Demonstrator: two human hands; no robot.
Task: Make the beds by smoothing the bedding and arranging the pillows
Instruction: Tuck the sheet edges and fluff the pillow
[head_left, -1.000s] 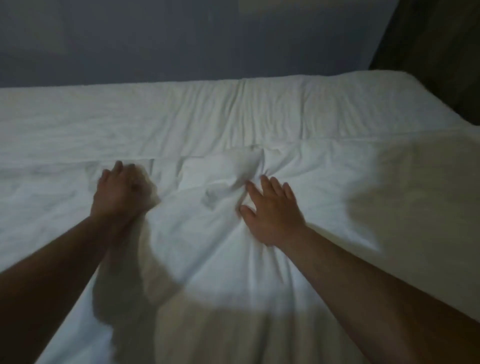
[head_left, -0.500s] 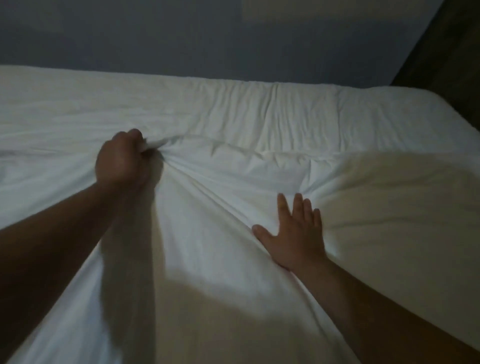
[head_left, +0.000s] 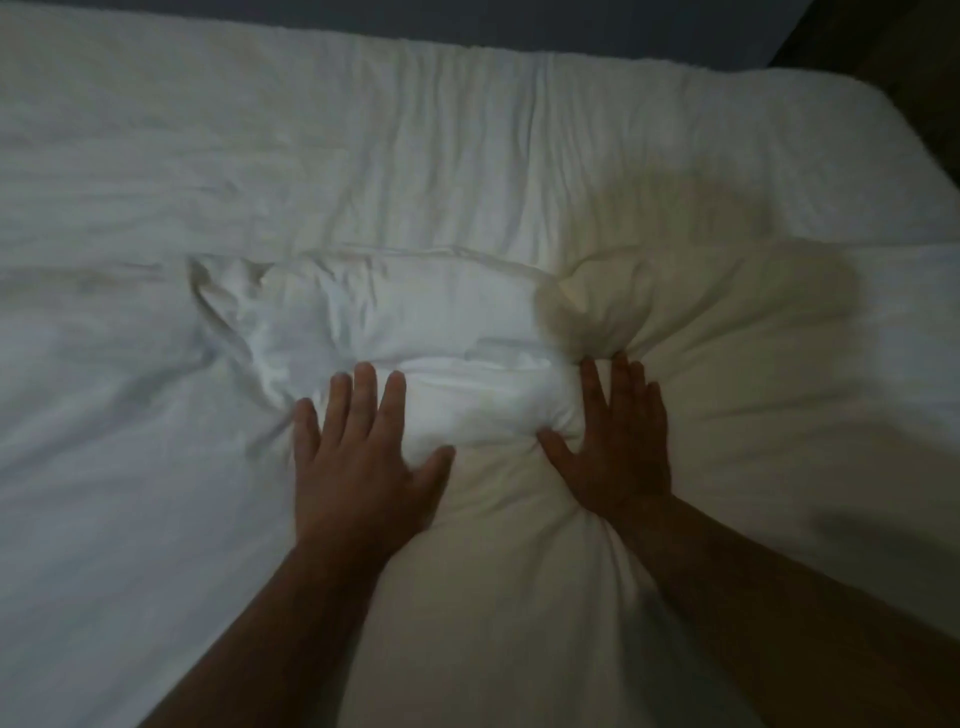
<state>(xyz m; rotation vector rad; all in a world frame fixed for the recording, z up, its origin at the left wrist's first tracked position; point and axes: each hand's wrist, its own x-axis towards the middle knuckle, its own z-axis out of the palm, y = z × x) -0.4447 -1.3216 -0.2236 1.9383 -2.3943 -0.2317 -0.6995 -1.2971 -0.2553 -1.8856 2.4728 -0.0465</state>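
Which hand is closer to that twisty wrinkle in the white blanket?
Left. The left hand presses flat just below and to the right of the twisty wrinkle. The right hand lies farther right, across the puffy bulge.

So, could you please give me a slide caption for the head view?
The left hand and right hand press flat on a bunched ridge of white bedding to smooth it.

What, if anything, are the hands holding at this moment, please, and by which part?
Nothing is held: the left hand and right hand both press flat, fingers straight, on the bunched white duvet.
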